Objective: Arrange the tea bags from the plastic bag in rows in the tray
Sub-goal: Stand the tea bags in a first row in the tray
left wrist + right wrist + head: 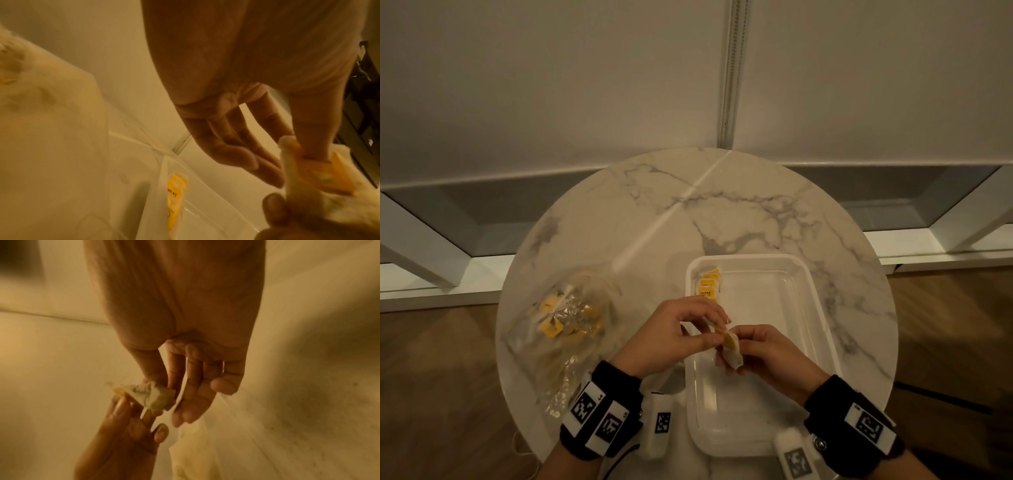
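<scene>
Your left hand (671, 329) and right hand (763, 353) both pinch one tea bag (730, 346) above the tray (822, 308), near its left side.

Dim warm light, blurred wrist views

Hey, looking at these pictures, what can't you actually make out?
- Head view: how many tea bags stand in the tray; the left hand covers the row's near end.
- Head view: the count inside the plastic bag; crinkled film blurs it.
- Left wrist view: print on the held tea bag; motion blur.
</scene>
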Demonstrator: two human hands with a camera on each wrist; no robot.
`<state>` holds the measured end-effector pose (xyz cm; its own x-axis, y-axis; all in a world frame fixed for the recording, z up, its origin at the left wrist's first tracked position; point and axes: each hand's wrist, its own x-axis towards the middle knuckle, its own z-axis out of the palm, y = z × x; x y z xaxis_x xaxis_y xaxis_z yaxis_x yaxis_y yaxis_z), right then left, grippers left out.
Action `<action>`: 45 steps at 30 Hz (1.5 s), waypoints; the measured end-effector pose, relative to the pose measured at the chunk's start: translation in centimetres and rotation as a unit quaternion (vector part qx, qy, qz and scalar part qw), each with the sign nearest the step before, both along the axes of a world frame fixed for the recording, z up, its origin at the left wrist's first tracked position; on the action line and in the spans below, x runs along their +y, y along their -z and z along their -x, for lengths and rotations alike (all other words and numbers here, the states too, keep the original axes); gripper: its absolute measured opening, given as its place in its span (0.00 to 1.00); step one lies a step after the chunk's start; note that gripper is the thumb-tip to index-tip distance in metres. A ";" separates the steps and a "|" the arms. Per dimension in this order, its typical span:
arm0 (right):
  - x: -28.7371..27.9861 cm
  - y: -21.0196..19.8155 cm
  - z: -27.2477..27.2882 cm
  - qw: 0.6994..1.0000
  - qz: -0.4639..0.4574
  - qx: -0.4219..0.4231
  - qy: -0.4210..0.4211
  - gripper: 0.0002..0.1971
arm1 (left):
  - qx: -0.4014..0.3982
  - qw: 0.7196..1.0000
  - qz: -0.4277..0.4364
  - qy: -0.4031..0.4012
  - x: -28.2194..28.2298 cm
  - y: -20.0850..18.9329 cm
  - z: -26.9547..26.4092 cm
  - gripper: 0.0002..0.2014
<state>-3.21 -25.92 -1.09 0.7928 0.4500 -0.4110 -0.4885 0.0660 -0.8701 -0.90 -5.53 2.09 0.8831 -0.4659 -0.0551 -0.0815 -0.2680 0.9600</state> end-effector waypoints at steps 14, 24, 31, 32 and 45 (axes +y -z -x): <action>0.3 -1.3 0.6 0.970 0.096 -0.207 0.085 0.10 | 0.059 0.985 0.075 -0.142 -0.5 0.8 -0.2 0.04; 0.6 -0.6 -0.1 0.968 0.112 -0.203 0.093 0.06 | 0.058 0.979 0.088 -0.177 -0.8 0.9 -0.4 0.05; 0.3 -0.5 -0.6 0.981 0.118 -0.139 0.071 0.04 | 0.029 0.987 0.012 -0.157 -0.5 1.4 -1.2 0.02; 0.4 -0.3 -0.8 0.982 0.136 -0.118 0.054 0.03 | 0.010 0.990 -0.026 -0.140 -0.4 1.6 -1.5 0.02; 1.2 3.3 -5.6 0.939 0.332 -0.020 -0.085 0.09 | -0.210 0.861 -0.462 0.000 -1.9 3.7 -5.1 0.07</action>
<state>2.43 -24.67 -4.34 0.7537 0.2257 -0.6173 -0.4095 -0.5733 -0.7097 4.18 -7.46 -1.59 0.9155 -0.3947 -0.0778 -0.3701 -0.9021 0.2218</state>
